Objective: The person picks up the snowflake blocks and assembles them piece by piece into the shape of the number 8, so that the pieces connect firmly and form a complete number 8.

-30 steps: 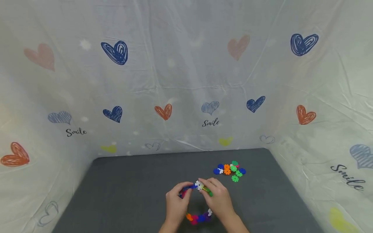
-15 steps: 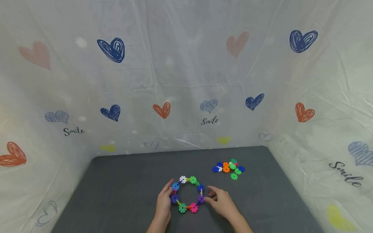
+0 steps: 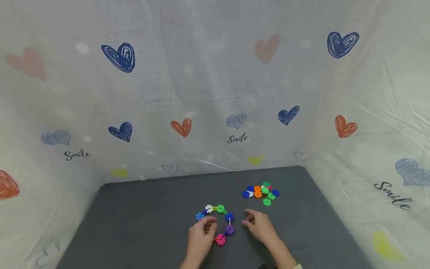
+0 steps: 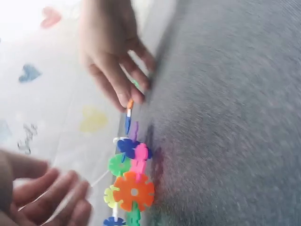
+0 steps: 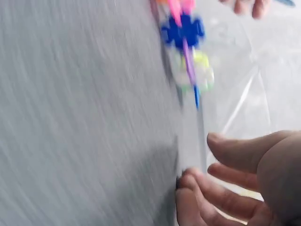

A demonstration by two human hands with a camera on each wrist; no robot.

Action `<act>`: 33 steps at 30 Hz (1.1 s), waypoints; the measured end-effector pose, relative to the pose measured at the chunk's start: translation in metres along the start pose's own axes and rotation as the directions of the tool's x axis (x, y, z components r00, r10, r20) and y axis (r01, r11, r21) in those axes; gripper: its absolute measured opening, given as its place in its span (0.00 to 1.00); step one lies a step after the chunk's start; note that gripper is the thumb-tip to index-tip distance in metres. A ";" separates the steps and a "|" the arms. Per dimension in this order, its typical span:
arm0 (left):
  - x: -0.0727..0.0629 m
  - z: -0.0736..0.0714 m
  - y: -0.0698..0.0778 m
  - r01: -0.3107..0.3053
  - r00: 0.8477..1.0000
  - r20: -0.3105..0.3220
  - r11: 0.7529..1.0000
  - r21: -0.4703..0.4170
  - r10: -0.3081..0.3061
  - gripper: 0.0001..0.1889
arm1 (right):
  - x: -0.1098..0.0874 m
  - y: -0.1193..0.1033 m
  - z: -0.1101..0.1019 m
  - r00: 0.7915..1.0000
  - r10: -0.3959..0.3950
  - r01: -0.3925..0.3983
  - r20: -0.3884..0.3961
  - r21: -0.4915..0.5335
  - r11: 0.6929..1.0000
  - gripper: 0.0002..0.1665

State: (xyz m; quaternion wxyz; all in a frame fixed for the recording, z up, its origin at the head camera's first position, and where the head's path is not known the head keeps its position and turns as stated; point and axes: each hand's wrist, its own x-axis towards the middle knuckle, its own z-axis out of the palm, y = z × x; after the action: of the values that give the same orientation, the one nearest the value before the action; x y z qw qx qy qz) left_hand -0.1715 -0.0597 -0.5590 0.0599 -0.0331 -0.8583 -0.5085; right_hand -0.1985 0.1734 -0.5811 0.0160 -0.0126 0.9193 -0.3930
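Note:
A ring of slotted snowflake discs in several colours lies flat on the dark table, with a purple disc (image 3: 230, 229) on its right side and a pink disc (image 3: 220, 239) at its near edge. My left hand (image 3: 200, 236) hovers over the ring's near-left part and hides some discs there. Its fingers are loosely bent and hold nothing; in the left wrist view they sit beside an orange disc (image 4: 134, 191). To the right of the ring, my right hand (image 3: 263, 228) is apart from it, fingers relaxed and bare. A blue disc (image 5: 182, 32) of the ring shows in the right wrist view.
Loose snowflake discs, such as an orange disc (image 3: 257, 192) and a green disc (image 3: 267, 202), lie in a small pile at the back right of the table (image 3: 151, 216). A pale curtain (image 3: 208, 82) with printed hearts surrounds the table's back and sides.
Both hands held the ring raised, then laid it flat and let go. Since then the left hand has moved in over the ring, and the right has drawn away to the right.

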 end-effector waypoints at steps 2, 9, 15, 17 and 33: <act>-0.005 0.003 0.001 -0.100 0.993 0.082 0.979 0.178 0.086 0.12 | 0.006 0.006 -0.007 0.996 0.023 -0.030 -0.090 -0.086 0.996 0.27; -0.008 0.014 -0.009 -0.301 0.933 0.339 0.777 0.553 0.120 0.23 | 0.026 0.029 -0.027 0.959 0.123 -0.176 -0.257 -0.196 0.965 0.30; -0.008 0.018 -0.016 -0.251 0.949 0.306 0.780 0.573 0.080 0.17 | 0.027 0.042 -0.027 0.971 0.100 -0.142 -0.215 -0.188 0.972 0.22; -0.008 0.018 -0.016 -0.232 0.962 0.257 0.787 0.572 0.096 0.16 | 0.027 0.044 -0.027 0.972 0.092 -0.131 -0.218 -0.170 0.977 0.21; 0.005 0.001 0.000 -0.439 0.814 -0.136 0.752 0.492 0.565 0.24 | 0.022 0.050 -0.033 0.957 0.160 -0.195 -0.243 -0.128 0.972 0.18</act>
State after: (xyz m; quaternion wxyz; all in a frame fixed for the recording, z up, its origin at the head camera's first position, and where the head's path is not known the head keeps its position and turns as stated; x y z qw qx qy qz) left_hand -0.1768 -0.0586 -0.5590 0.3205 -0.1790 -0.8913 -0.2661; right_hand -0.2218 0.2310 -0.5949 -0.0566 0.1147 0.9393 -0.3183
